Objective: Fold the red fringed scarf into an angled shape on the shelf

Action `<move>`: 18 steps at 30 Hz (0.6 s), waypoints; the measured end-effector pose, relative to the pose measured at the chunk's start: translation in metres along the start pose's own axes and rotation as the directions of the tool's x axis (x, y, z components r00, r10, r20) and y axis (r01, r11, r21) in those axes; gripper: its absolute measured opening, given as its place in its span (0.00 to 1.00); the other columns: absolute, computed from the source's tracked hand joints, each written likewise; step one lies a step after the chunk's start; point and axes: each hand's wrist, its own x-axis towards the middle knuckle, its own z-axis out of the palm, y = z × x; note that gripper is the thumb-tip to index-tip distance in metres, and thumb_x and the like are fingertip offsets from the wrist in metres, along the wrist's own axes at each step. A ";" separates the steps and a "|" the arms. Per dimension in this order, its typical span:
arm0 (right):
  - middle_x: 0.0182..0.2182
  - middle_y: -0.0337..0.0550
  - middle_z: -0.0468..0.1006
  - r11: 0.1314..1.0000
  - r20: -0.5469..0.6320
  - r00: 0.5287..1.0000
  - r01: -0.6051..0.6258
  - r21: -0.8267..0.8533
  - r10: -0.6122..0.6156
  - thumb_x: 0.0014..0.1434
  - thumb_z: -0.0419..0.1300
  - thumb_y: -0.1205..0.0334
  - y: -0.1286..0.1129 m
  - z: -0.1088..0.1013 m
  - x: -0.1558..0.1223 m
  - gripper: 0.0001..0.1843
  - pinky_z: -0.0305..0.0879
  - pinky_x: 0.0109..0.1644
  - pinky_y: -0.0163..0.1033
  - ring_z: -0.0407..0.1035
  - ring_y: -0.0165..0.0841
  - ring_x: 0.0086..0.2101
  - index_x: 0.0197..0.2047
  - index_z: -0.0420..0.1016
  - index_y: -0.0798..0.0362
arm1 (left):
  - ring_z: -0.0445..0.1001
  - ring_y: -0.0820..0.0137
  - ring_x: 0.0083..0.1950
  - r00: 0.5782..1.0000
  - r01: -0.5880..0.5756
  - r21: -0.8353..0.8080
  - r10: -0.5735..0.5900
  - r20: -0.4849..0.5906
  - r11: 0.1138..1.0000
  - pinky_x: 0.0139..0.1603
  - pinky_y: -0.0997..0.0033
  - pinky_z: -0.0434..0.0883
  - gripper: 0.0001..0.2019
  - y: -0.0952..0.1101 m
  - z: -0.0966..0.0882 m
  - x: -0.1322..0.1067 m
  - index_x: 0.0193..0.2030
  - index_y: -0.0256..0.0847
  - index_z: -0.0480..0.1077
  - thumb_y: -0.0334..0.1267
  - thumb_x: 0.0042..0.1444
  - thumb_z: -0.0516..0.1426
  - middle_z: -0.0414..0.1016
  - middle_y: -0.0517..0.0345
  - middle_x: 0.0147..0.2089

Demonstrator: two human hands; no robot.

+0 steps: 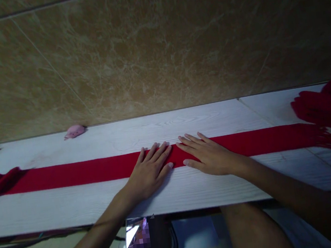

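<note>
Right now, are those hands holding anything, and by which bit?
Nothing is held: the left hand and right hand are spread open, palms down, over the red cloth strip.

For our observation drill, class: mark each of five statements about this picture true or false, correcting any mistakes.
1. The left hand rests palm down on the long red fabric strip. True.
2. The right hand is gripping a pair of scissors. False: the right hand lies flat on the strip, holding nothing.
3. A small pink rounded object sits near the brown marbled wall. True.
4. The surface under the strip is black. False: it is a white wood-grained surface.
5. A dark red folded cloth pile lies toward the picture's right edge. True.
</note>
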 end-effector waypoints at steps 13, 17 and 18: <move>0.76 0.51 0.49 0.993 0.056 0.992 -0.114 0.002 0.114 0.75 0.44 0.39 0.040 -0.026 -0.050 0.36 0.40 0.75 0.65 0.41 0.46 0.74 0.77 0.53 0.47 | 0.45 0.53 0.81 0.995 -0.059 0.047 0.062 -0.077 0.997 0.78 0.36 0.45 0.29 -0.012 0.005 -0.002 0.79 0.56 0.46 0.56 0.75 0.42 0.47 0.59 0.80; 0.76 0.52 0.48 0.992 0.082 0.988 -0.129 0.004 0.128 0.75 0.44 0.38 0.039 -0.029 -0.050 0.37 0.38 0.76 0.64 0.39 0.45 0.74 0.78 0.52 0.48 | 0.46 0.52 0.80 0.996 -0.042 0.050 0.046 -0.076 0.998 0.77 0.33 0.47 0.29 -0.010 0.003 -0.003 0.79 0.55 0.47 0.56 0.75 0.41 0.48 0.58 0.80; 0.76 0.51 0.48 0.991 0.091 0.987 -0.131 0.007 0.130 0.75 0.44 0.38 0.038 -0.030 -0.049 0.37 0.37 0.76 0.64 0.39 0.45 0.75 0.78 0.52 0.48 | 0.46 0.51 0.80 0.997 -0.036 0.050 0.040 -0.069 0.998 0.77 0.33 0.47 0.29 -0.010 0.002 -0.003 0.79 0.55 0.47 0.56 0.75 0.41 0.47 0.57 0.80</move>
